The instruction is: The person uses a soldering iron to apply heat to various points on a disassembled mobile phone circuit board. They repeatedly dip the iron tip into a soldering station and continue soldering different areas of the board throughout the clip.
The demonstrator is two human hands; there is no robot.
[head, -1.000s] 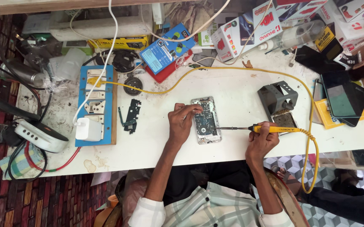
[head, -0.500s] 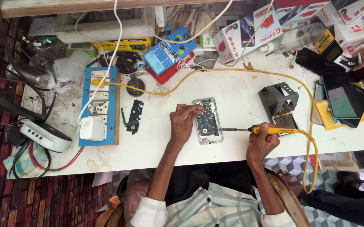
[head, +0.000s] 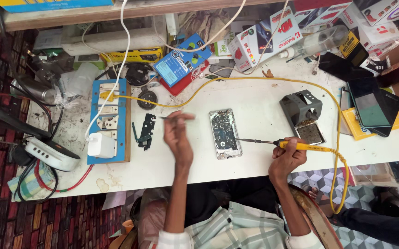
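Observation:
An opened phone (head: 225, 133) with its circuit board showing lies face down on the white table (head: 255, 101). My right hand (head: 288, 157) grips a yellow-handled soldering iron (head: 296, 145); its tip rests at the phone's right edge. My left hand (head: 177, 136) is lifted to the left of the phone, blurred, and holds thin tweezers (head: 175, 117). A dark phone frame part (head: 147, 130) lies just left of that hand.
A blue power strip (head: 109, 121) with a white charger sits at the left. A grey iron stand (head: 303, 116) stands right of the phone, with the yellow cable (head: 335, 152) looping around. Boxes, dark phones (head: 370, 103) and tangled wires crowd the back and right.
My left hand has lifted off the phone and swung left with the tweezers. The right hand and iron stay at the phone's right edge.

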